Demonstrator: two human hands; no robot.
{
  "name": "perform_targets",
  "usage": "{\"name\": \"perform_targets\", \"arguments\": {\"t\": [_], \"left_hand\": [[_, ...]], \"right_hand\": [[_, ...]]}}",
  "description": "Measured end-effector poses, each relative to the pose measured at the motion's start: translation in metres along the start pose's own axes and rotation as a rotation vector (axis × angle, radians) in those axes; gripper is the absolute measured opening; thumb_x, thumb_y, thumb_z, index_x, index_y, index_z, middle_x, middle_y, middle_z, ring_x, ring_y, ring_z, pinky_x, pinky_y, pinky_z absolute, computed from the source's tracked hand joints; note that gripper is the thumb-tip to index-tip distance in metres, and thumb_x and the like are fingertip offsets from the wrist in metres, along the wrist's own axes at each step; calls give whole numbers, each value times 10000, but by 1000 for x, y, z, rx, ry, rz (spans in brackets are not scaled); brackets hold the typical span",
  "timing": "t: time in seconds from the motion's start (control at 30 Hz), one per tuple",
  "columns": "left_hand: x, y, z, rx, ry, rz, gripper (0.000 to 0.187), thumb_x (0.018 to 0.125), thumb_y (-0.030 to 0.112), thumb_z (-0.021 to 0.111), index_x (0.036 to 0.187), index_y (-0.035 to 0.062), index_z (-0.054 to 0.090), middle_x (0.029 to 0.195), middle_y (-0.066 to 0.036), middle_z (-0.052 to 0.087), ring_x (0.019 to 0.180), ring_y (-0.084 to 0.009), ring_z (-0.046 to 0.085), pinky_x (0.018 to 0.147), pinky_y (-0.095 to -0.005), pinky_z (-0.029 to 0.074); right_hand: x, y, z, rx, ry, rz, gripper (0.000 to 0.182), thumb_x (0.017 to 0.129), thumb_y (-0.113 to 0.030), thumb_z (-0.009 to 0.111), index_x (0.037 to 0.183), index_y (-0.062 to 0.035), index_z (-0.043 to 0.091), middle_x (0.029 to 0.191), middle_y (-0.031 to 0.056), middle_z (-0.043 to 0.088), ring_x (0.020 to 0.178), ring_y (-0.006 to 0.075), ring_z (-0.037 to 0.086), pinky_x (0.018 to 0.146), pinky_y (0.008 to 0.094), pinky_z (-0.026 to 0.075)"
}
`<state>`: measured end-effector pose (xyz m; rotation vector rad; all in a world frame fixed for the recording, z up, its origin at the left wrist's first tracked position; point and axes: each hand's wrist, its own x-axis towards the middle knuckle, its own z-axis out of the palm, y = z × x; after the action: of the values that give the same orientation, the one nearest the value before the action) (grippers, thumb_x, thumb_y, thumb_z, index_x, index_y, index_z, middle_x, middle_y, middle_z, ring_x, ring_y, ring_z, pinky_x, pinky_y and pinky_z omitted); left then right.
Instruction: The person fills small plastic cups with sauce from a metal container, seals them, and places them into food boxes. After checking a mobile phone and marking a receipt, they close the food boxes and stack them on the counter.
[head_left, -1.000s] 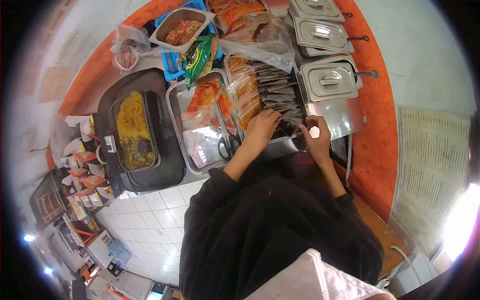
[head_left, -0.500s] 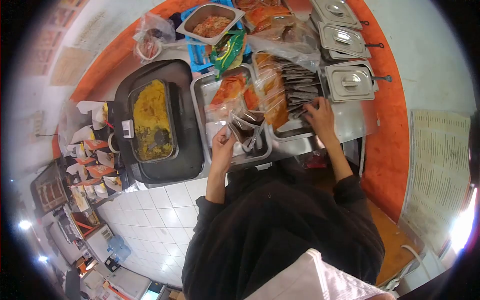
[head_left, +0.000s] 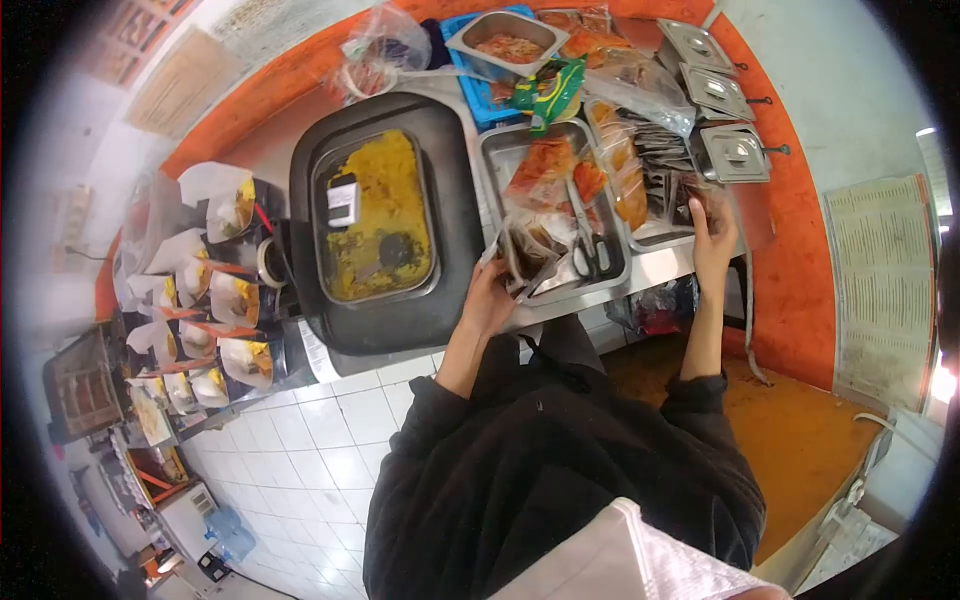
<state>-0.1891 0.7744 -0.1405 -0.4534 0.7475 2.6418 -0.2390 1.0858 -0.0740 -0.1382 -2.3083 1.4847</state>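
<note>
My left hand (head_left: 487, 302) grips the edge of a clear plastic sachet (head_left: 535, 248) with dark contents, at the near left corner of a steel tray (head_left: 625, 262). In that tray lie bags of orange-red food (head_left: 540, 168) and a pair of scissors (head_left: 590, 245) with dark handles. My right hand (head_left: 713, 245) is closed around a dark clear-wrapped sachet (head_left: 702, 192), at the near right end of a row of similar sachets (head_left: 660, 145). Beside the row, bags of orange sauce (head_left: 622, 165) share a second tray. My right fingers are partly hidden by the sachet.
A black warmer (head_left: 465, 200) with a pan of yellow food (head_left: 385, 230) stands left. Filled paper cones (head_left: 235, 300) are racked beyond it. Lidded steel containers (head_left: 738, 155) line the right. Behind are a steel pan (head_left: 510, 45), a blue basket (head_left: 470, 85) and a green packet (head_left: 550, 95).
The view has shifted, so the counter sits farther right. My right hand has gone from touching the sachet row to holding a sachet at its near end. My left hand keeps its sachet; the scissors now show.
</note>
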Motion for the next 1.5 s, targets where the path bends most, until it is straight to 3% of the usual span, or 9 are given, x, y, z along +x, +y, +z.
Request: {"name": "perform_targets", "arguments": {"t": [0.2, 0.37, 0.43, 0.6, 0.73, 0.87, 1.03, 1.27, 1.5], "left_hand": [[-31, 30, 29, -82, -227, -12, 446, 867, 151, 421, 1290, 10, 419, 1232, -164, 518, 1131, -319, 539, 962, -536, 457], [-45, 17, 5, 24, 67, -65, 482, 892, 279, 417, 1320, 56, 424, 1249, -143, 530, 1149, -305, 528, 966, -494, 441], [-63, 27, 2, -11, -69, 31, 541, 915, 383, 424, 1344, 54, 405, 1276, -147, 514, 1163, -320, 516, 987, -486, 419], [-108, 52, -16, -146, 3, 138, 540, 912, 386, 517, 1326, 53, 420, 1242, -123, 532, 1122, -273, 550, 928, -451, 474], [-141, 88, -32, -158, -75, 366, 478, 902, 233, 605, 1311, 55, 435, 1215, -89, 547, 1075, -207, 587, 871, -374, 523], [-176, 129, -74, -136, 87, 389, 538, 878, 267, 609, 1325, 49, 405, 1218, -126, 552, 1128, -245, 553, 934, -403, 474], [-240, 212, -156, -205, 61, 527, 482, 865, 164, 614, 1292, 35, 430, 1200, -126, 555, 1111, -247, 554, 935, -395, 473], [-349, 304, -261, -191, 359, 795, 541, 855, 120, 625, 1322, -12, 386, 1231, -169, 532, 1096, -285, 568, 936, -399, 487], [-364, 335, -292, -234, 450, 891, 492, 871, 101, 602, 1306, -6, 401, 1220, -161, 539, 1087, -253, 572, 916, -362, 493]], "right_hand": [[-65, -116, 59, 742, -390, 206, 259, 868, -35, 601, 1125, -7, 590, 1078, 60, 633, 1035, 133, 572, 918, 270, 425], [-62, -123, 109, 317, -933, 237, 214, 859, -87, 629, 1059, -8, 620, 1059, 84, 621, 967, 175, 590, 817, 280, 457], [-69, -130, 132, -78, -763, -229, 239, 819, -87, 675, 1029, 13, 623, 905, 84, 578, 815, 169, 564, 722, 267, 444], [-93, -171, 168, 24, -832, -202, 217, 788, -54, 686, 976, 33, 625, 817, 82, 546, 756, 173, 569, 651, 260, 450], [-114, -209, 211, -93, -681, -771, 179, 775, -51, 675, 947, -6, 653, 803, 98, 572, 723, 267, 590, 691, 298, 459], [-145, -233, 279, 383, -852, -55, 163, 866, -94, 639, 1014, -26, 652, 952, 30, 627, 839, 146, 587, 773, 255, 441], [-116, -296, 444, 684, -713, -100, 291, 917, -117, 567, 1176, 15, 562, 1097, 69, 629, 965, 110, 588, 688, 256, 552], [-75, -279, 683, 40, -908, -531, 268, 829, -146, 635, 1083, -60, 637, 1004, 152, 659, 909, 272, 638, 809, 353, 488], [-146, -390, 629, 219, -660, -615, 254, 828, -123, 628, 1075, -65, 631, 1020, 134, 625, 972, 262, 585, 832, 327, 458]]}}
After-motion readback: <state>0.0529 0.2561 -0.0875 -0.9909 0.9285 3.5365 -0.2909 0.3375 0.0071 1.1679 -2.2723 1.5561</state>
